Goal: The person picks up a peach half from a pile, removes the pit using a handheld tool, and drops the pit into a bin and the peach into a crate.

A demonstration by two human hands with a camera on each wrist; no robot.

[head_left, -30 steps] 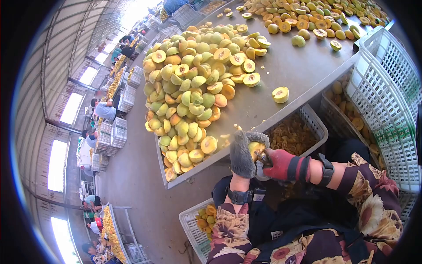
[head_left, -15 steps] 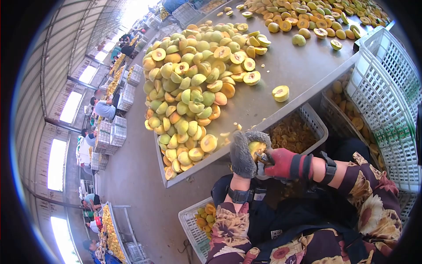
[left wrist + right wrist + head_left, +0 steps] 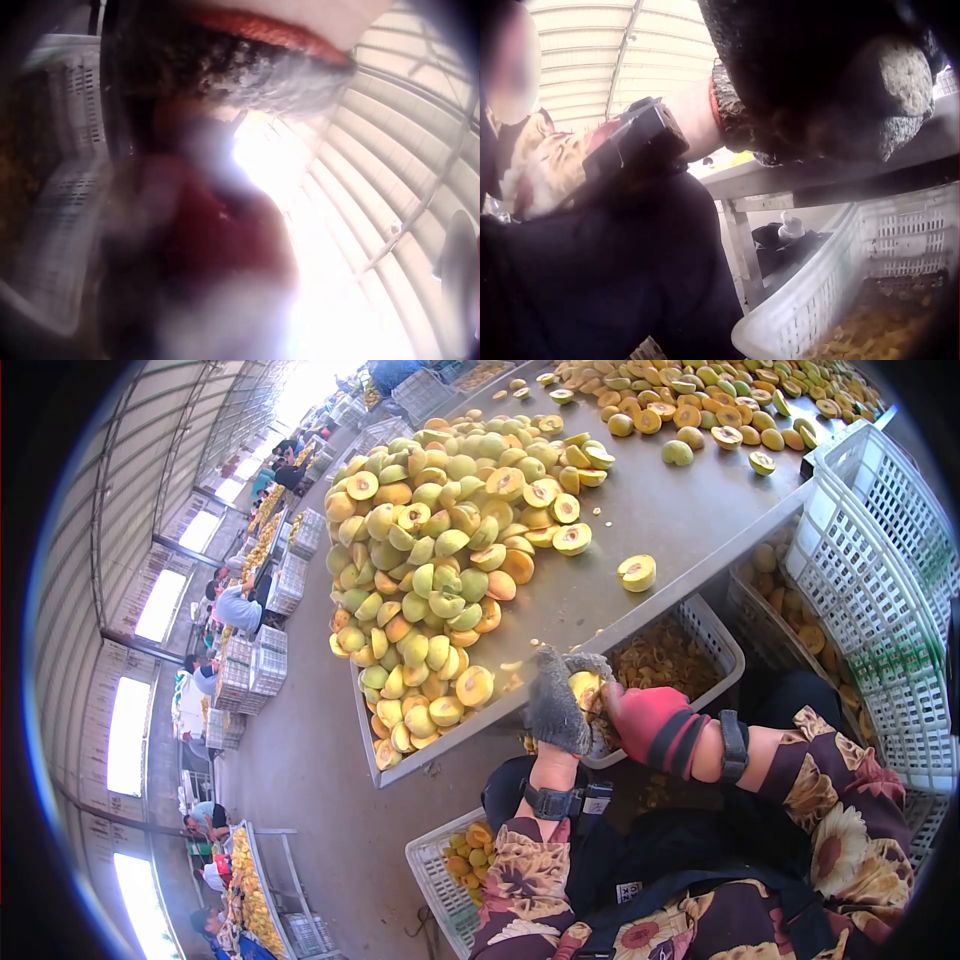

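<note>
In the head view the left hand, in a grey glove, grips a yellow fruit half beside the table's near edge. The right hand, in a red glove with dark bands, is against the fruit's right side with its fingers curled; a dark tool partly shows between the hands, its shape unclear. Both wrist views are blurred: the grey glove is at the top of the left one, with the red glove below it. A large heap of halved fruit lies on the metal table.
Below the table edge is a white crate of peelings. Tall white crates stand at the right, and another crate with fruit is at lower left. A single fruit half lies near the table edge. People work at distant tables.
The right hand has turned and its back now faces up more, hiding most of the tool. The left hand has tilted slightly, still gripping the fruit.
</note>
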